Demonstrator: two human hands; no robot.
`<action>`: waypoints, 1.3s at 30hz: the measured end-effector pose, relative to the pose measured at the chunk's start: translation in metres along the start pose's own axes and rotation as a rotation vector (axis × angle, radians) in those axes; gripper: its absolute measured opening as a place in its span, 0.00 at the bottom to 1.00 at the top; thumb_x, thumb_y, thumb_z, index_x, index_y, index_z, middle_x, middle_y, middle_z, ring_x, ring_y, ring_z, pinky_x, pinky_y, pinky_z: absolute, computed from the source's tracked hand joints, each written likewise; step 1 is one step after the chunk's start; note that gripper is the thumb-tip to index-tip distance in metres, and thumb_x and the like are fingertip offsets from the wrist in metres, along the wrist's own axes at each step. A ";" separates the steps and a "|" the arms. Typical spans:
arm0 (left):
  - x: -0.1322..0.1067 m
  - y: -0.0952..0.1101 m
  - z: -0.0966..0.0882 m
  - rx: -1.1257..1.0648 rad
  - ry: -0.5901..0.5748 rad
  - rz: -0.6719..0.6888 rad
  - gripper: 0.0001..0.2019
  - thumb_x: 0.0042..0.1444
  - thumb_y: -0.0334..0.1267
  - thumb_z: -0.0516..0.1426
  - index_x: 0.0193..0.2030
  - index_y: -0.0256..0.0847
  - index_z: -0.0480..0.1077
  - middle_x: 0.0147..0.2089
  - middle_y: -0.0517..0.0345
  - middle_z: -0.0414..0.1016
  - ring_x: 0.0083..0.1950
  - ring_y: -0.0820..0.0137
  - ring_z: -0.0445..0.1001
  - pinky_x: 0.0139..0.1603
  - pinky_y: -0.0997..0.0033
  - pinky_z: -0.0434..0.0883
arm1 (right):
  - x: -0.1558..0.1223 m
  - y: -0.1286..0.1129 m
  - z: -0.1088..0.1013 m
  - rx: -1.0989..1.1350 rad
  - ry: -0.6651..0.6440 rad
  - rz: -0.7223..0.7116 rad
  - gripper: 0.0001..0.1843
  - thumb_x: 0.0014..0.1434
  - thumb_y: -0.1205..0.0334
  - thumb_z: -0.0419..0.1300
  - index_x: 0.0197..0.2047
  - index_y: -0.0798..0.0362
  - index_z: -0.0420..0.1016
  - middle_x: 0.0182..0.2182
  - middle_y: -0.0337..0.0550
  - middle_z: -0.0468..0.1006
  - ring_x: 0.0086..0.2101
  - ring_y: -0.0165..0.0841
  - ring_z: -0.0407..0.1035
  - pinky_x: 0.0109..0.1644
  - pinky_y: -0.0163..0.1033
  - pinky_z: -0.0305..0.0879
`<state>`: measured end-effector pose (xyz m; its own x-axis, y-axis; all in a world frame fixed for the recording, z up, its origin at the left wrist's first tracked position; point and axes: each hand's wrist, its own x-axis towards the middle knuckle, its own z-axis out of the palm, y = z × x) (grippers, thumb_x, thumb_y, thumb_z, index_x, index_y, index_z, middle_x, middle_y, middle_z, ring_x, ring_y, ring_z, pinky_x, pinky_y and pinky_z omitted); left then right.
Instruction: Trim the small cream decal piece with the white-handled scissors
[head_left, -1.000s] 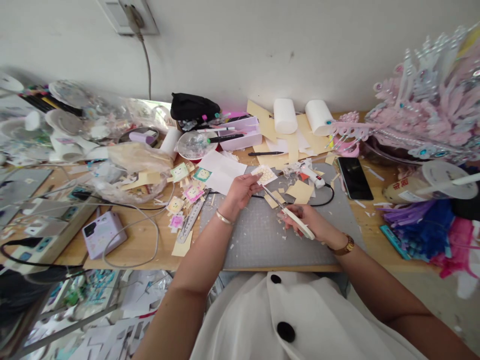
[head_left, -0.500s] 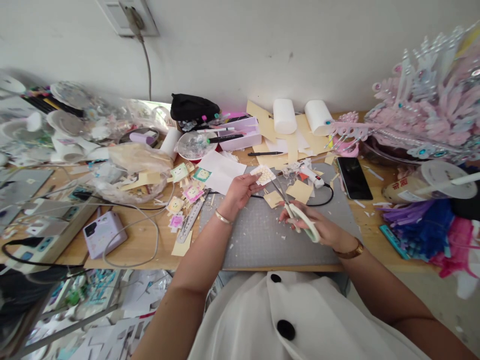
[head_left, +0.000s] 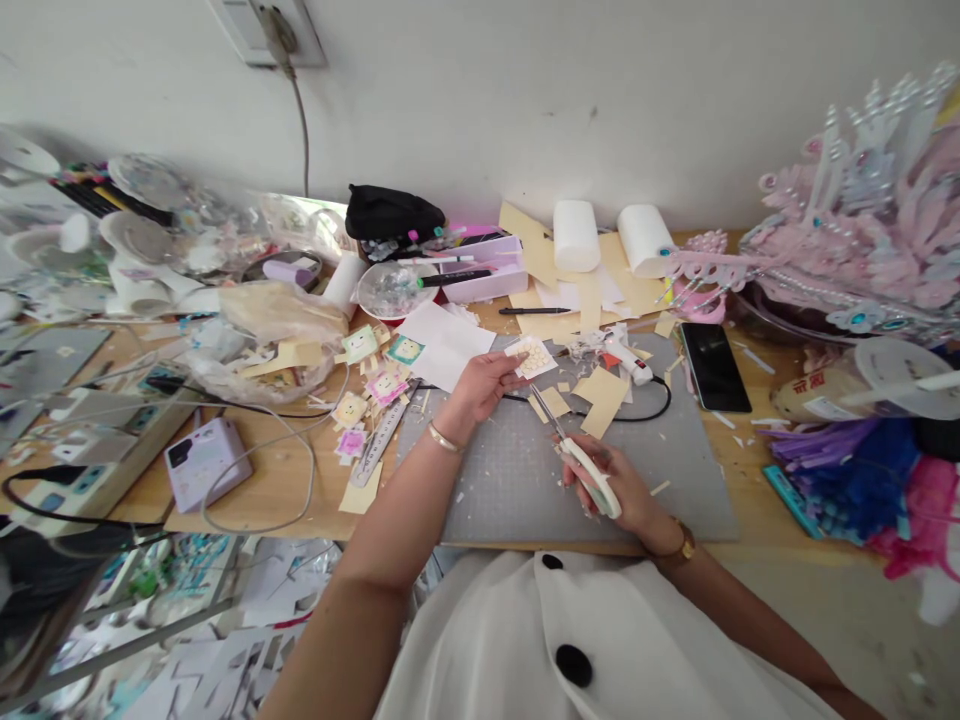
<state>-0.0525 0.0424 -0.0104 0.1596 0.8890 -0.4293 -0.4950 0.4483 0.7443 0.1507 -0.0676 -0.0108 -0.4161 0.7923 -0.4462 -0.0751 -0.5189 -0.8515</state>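
The grey cutting mat (head_left: 517, 490) lies at the near edge of the bench (head_left: 285, 490); its middle and near-left part is bare but for small scraps, and that is the open room around the hands; clutter crowds the bench on the left, the far side and the right. The left hand (head_left: 480, 385) has its grip pinched on one paper square (head_left: 531, 356), printed with a pale pattern, above the far part of the mat; the right hand (head_left: 619, 485) has its grip closed around the handles of one pair of scissors (head_left: 581, 460), over the mat's near half. The scissors' long axis runs diagonally; handles near and right, tips pointing away and left toward the paper square, just short of it; the blades look pressed together. Beyond lie one glue gun (head_left: 626, 358) on the mat's far edge; one phone (head_left: 714, 352) just off its far right corner; two white rolls (head_left: 576, 235) by the wall; one ruler (head_left: 381, 440) along the mat's left edge.
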 end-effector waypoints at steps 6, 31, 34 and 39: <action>0.001 -0.001 -0.001 0.040 -0.008 -0.011 0.11 0.44 0.36 0.69 0.28 0.33 0.74 0.31 0.48 0.80 0.36 0.64 0.80 0.48 0.58 0.76 | -0.002 0.002 0.016 0.063 0.091 -0.016 0.29 0.44 0.45 0.69 0.47 0.52 0.76 0.22 0.34 0.71 0.13 0.22 0.58 0.14 0.31 0.55; 0.005 0.003 0.000 -0.177 0.182 0.198 0.09 0.50 0.33 0.66 0.26 0.34 0.70 0.31 0.55 0.79 0.32 0.73 0.78 0.54 0.57 0.75 | 0.063 -0.101 -0.045 -0.216 -0.157 0.164 0.19 0.38 0.60 0.74 0.35 0.55 0.78 0.25 0.41 0.77 0.22 0.29 0.71 0.19 0.30 0.65; 0.007 0.003 -0.004 -0.169 0.186 0.209 0.12 0.47 0.34 0.67 0.24 0.35 0.67 0.31 0.56 0.79 0.33 0.72 0.78 0.56 0.56 0.73 | 0.076 -0.098 -0.050 -0.201 -0.133 0.148 0.17 0.41 0.57 0.71 0.35 0.56 0.78 0.23 0.42 0.77 0.20 0.27 0.69 0.17 0.28 0.61; 0.009 0.004 -0.005 -0.127 0.176 0.166 0.10 0.48 0.34 0.67 0.26 0.35 0.70 0.31 0.54 0.79 0.33 0.71 0.78 0.56 0.56 0.73 | 0.082 -0.082 -0.053 -0.322 -0.179 0.106 0.24 0.39 0.57 0.73 0.40 0.59 0.79 0.22 0.40 0.77 0.15 0.22 0.60 0.16 0.28 0.56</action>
<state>-0.0574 0.0521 -0.0144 -0.0782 0.9145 -0.3970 -0.6068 0.2723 0.7468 0.1708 0.0566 0.0077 -0.5603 0.6562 -0.5054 0.2537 -0.4449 -0.8589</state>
